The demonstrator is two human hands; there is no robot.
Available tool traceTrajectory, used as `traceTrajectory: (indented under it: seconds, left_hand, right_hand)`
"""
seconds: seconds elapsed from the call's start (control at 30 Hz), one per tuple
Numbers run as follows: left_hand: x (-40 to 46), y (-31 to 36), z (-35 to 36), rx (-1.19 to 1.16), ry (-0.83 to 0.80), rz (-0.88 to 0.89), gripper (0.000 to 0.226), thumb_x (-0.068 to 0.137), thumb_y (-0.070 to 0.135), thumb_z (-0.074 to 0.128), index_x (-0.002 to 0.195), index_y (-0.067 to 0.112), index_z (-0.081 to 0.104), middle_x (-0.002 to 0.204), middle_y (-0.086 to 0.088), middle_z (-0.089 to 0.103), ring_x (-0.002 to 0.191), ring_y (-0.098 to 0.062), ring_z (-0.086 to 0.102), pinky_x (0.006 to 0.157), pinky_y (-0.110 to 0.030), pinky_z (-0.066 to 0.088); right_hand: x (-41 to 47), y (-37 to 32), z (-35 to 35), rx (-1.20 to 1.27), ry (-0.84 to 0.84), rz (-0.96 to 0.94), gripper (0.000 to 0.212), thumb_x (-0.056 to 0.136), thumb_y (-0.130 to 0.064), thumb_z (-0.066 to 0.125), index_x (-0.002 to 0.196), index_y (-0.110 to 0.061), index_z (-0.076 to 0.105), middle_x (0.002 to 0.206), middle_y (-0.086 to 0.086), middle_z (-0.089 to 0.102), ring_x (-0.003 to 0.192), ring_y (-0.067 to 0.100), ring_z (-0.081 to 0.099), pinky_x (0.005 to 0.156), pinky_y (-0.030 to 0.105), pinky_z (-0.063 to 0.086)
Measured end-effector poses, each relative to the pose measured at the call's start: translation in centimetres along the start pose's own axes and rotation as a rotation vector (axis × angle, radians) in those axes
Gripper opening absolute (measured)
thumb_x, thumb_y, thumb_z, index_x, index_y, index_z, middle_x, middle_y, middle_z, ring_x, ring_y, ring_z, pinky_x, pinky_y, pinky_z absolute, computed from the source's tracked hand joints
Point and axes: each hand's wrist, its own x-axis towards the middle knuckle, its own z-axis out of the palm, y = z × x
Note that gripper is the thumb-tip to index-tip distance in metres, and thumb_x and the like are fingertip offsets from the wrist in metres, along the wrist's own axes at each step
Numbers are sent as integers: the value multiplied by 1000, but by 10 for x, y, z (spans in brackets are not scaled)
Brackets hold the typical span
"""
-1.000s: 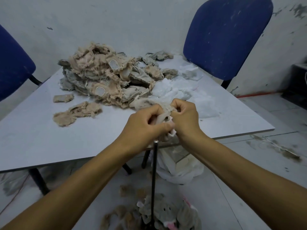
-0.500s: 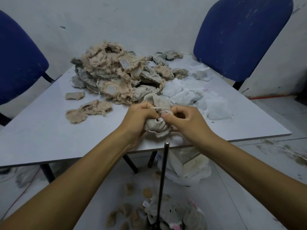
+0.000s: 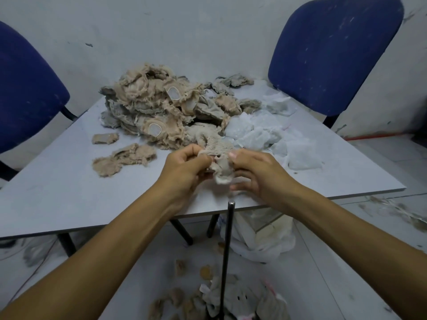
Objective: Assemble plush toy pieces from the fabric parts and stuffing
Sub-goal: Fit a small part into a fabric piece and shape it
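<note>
While loose scraps (image 3: 124,158) lie toward the tabletop's left edge, your left hand (image 3: 184,168) pinches one side of a small fabric piece (image 3: 220,162) and your right hand (image 3: 258,172) pinches the other, above the near edge. You appear to be opening it; stuffing (image 3: 254,137) by the right edge likely comes next. Behind, a heap of fabric parts (image 3: 161,107) covers the grey table (image 3: 69,192), blue chairs (image 3: 332,49) flanking it.

The desk (image 3: 69,192) carries a fabric heap (image 3: 161,112) at the far middle, white stuffing (image 3: 265,135) right, loose scraps (image 3: 122,158) left.
</note>
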Motion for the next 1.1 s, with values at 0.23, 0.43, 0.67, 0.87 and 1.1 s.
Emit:
traceTrajectory:
  seconds: [0.23,0.43,0.67,0.87,1.1]
  left_hand:
    - [-1,-14,12,32,184,-26,27,90,-3,61,67,10,54,53,-3,51,49,-12,46,47,-22,44]
    - [-14,-16,10,113,123,22,20,85,14,65,67,18,58,79,-16,56,80,-29,57,85,-52,55]
    - [-25,-19,12,730,187,412,16,89,20,69,76,19,59,61,-3,62,64,-22,63,63,-42,51]
    - [-20,-15,13,789,144,530,11,88,18,69,81,15,62,65,3,57,62,-11,52,57,-23,41]
    - [-15,-8,7,764,43,527,13,82,5,73,80,11,62,88,2,59,80,-10,60,69,-19,51]
  right_hand:
    - [0,15,2,-286,142,-125,10,80,-18,81,81,-12,73,77,11,73,71,18,68,78,40,59]
    - [3,19,11,-478,366,-188,15,69,-30,72,70,-15,67,67,14,70,67,35,67,69,48,57]
    - [5,24,18,-541,508,-217,22,74,-17,72,60,-13,55,47,4,56,42,6,53,44,17,41]
    - [5,23,18,-498,582,-257,26,76,-15,73,61,-20,51,46,-5,46,45,6,45,51,35,51]
    - [3,22,15,-564,585,-292,29,74,-22,71,55,-12,52,45,-11,46,44,2,42,43,14,32]
